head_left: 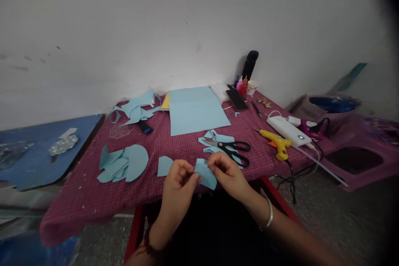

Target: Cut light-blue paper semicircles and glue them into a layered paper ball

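Observation:
A small piece of light blue paper is held up between my two hands at the table's front edge. My left hand pinches its left edge between thumb and fingers. At its upper right, my right hand grips it the same way. Just behind my left hand lies another cut blue piece, flat on the cloth. Black-handled scissors rest on blue paper scraps beyond my right hand. To the left is a pile of cut blue pieces, some with rounded edges.
A blue paper sheet lies at the table's back, with offcuts left of it. On the right are a yellow glue gun, a white power strip, cables and a phone. A black bottle stands by the wall.

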### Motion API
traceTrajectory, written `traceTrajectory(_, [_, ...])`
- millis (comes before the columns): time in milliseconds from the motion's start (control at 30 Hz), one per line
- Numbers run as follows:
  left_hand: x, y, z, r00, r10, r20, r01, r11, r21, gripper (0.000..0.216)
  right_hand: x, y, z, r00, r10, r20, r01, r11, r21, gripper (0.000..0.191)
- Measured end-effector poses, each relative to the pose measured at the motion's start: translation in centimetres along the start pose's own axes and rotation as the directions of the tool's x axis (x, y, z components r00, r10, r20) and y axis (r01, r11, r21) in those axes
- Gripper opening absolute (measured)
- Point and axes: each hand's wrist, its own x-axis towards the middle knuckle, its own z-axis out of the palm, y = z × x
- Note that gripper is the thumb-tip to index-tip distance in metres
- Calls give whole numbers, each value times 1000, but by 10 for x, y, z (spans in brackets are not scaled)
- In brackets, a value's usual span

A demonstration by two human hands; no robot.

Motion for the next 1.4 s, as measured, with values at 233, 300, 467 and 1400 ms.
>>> traceTrajectory(233, [-2, 0, -3, 998, 55, 8, -56, 995, 85, 13, -1, -9, -8, 984, -125, 125, 129, 991, -28, 15])
traceTrajectory(300, [-2, 0, -3, 998, 53, 24, -55, 995, 89, 11, -1, -10, -6, 980, -185, 70, 189, 980, -66, 16])
traceTrajectory(467, [-3, 0, -1, 1000, 17, 27, -18, 997, 74, 11, -2, -6, 0, 980, -197, -22, 193, 975, -107, 18])
traceTrajectory(1400, [9, -6, -17, 944, -105, 311, 26, 969, 247, 13, 1, -20, -1, 980, -88, 180, 135, 954, -269, 17])
